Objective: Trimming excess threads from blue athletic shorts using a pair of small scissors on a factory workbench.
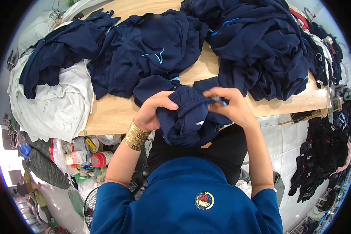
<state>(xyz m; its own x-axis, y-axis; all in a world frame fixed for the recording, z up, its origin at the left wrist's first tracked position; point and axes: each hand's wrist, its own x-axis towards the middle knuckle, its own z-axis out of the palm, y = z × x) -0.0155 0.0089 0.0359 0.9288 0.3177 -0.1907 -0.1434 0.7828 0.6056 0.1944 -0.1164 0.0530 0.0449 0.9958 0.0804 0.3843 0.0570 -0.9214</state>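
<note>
A bunched navy garment (191,123) hangs over the table's near edge, above my lap. My left hand (155,109) is closed on its left side, thumb lying on top near a stitched seam or hem. A small white patch, perhaps a label, shows on the cloth. At the garment's right edge my right hand (234,107) is closed round a small blue-and-metal tool (221,101), which looks like thread snips. Motion smears its fingertips, so I cannot tell whether the blades touch the cloth.
On the wooden table (105,119) lie navy garments with light-blue trim (152,46), a large navy heap (261,50) at right and white cloth (58,105) at left. A red-lidded jar (100,159) stands below left, near a fan (90,206). Black clothes (319,156) hang at right.
</note>
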